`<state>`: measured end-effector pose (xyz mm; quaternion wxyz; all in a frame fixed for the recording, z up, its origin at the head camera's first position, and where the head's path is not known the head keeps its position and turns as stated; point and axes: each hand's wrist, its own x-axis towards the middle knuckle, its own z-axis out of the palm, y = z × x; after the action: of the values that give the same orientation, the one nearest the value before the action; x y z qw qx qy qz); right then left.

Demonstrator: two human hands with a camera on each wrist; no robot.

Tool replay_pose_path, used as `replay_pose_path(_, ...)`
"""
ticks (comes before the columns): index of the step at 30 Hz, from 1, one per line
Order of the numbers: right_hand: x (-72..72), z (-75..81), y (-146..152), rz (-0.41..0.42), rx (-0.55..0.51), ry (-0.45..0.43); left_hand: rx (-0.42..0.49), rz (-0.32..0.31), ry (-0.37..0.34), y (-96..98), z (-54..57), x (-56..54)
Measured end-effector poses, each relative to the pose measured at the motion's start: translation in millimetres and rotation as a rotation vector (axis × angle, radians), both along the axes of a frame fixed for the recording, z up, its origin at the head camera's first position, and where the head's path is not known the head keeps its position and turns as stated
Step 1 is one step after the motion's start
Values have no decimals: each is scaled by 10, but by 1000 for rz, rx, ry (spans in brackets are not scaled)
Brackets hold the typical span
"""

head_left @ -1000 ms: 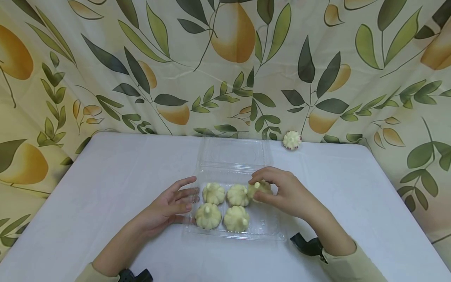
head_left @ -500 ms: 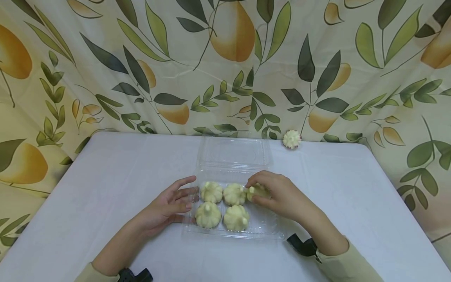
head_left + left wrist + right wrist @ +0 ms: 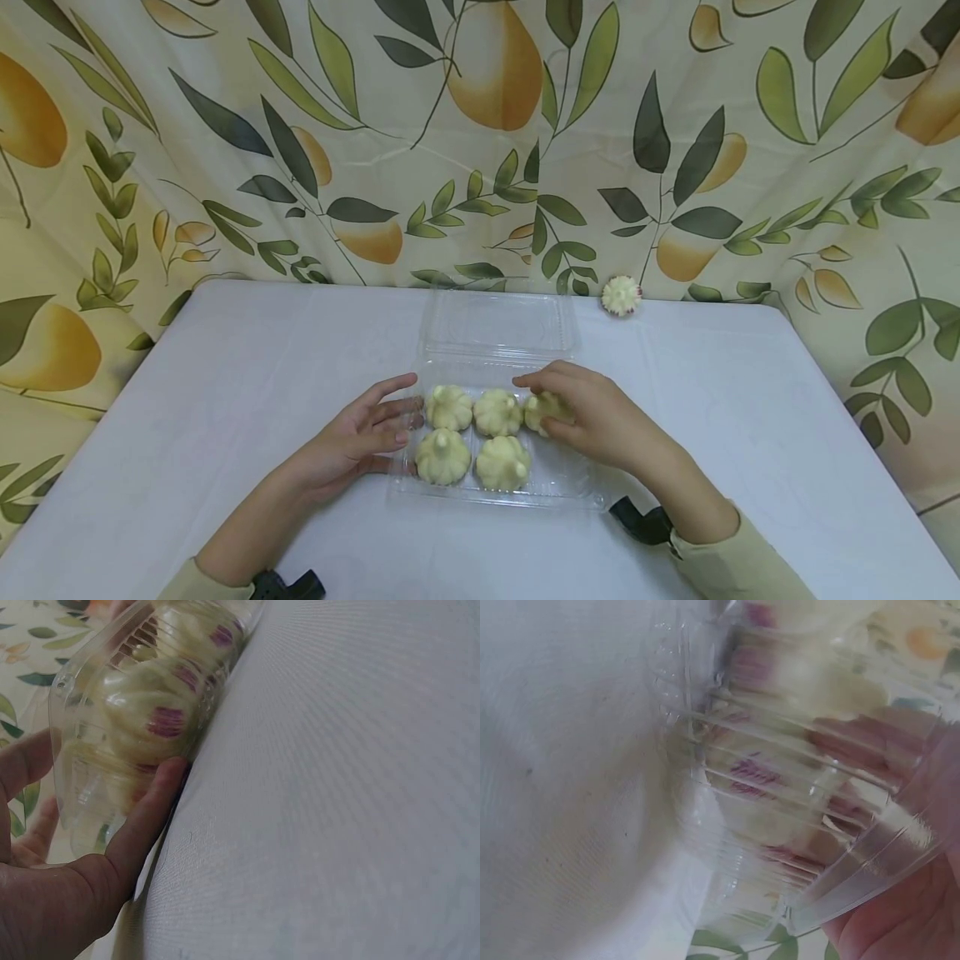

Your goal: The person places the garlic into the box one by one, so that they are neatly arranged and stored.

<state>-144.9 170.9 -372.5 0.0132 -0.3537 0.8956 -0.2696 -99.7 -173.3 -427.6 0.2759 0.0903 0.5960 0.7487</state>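
A clear plastic clamshell box [image 3: 564,487] lies with its lid [image 3: 498,327] folded back. In it sit several pale garlic bulbs: two in the front row, such as the front left bulb [image 3: 442,457], and three at the back. My right hand [image 3: 603,417] is over the back right garlic bulb [image 3: 546,408], fingers stretched out and loose, partly covering it. In the right wrist view, that hand [image 3: 900,922] shows behind the box's ribbed wall. My left hand [image 3: 352,446], fingers spread, touches the box's left side; the left wrist view shows a finger along its lower edge.
A single pale bulb with red-purple marks [image 3: 621,296] stands at the table's far edge, against the fruit-patterned cloth [image 3: 480,208]. White cloth covers the table [image 3: 285,358]. Black wrist cameras are strapped at both cuffs.
My right hand has set the garlic bulb down in the back right of the box and loosened its fingers. The other back bulbs shifted slightly left. My left hand stays put.
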Motion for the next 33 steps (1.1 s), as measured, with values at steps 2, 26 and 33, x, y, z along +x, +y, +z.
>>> replay_pose_path(2, 1, -5, -6, -2, 14, 9, -1, 1, 0, 0, -1, 0)
replay_pose_path(26, 4, 66, 49, 14, 38, 36, 28, 4, -1, 15, 31, 9)
replay_pose_path(33, 14, 37, 2, -19, 135, 105, 20, 4, 0, 14, 32, 14)
